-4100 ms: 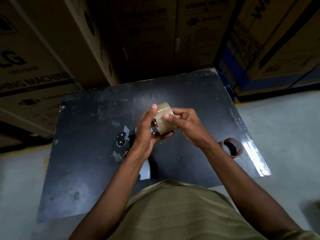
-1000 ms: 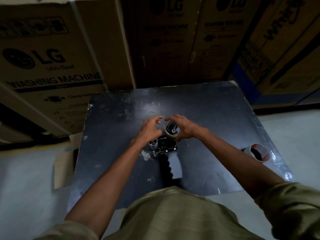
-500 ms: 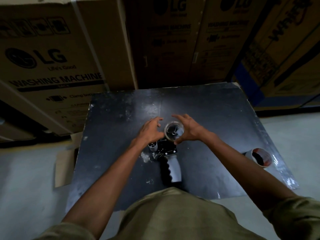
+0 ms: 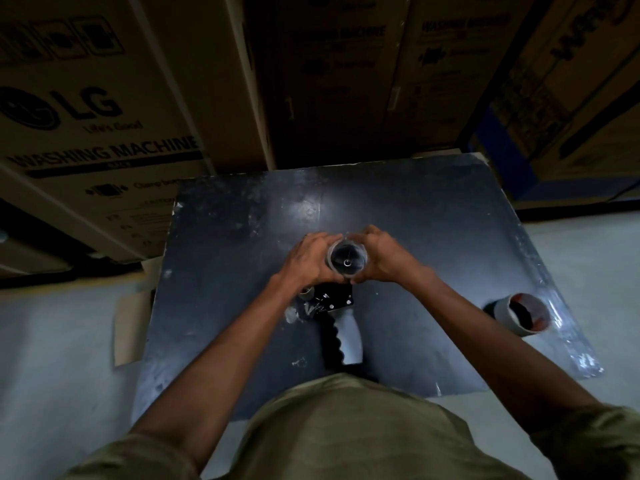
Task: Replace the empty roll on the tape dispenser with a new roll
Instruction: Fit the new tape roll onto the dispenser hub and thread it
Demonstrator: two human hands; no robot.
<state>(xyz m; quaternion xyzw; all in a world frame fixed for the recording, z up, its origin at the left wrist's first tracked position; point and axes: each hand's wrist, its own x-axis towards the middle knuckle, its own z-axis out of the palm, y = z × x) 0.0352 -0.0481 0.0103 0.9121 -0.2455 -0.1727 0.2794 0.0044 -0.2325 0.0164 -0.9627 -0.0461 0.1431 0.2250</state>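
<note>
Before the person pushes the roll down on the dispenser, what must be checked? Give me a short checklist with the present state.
1. Both hands hold the round tape roll: ok, left hand and right hand cup its sides.
2. Roll sits over the head of the black tape dispenser with grey handle: ok, as far as can be seen.
3. Roll fully seated on the hub: cannot tell, hands hide it.
4. Dispenser lies flat on the dark table: ok.
5. Old reddish-lined cardboard core out of the way: ok, at the table's right edge.
</note>
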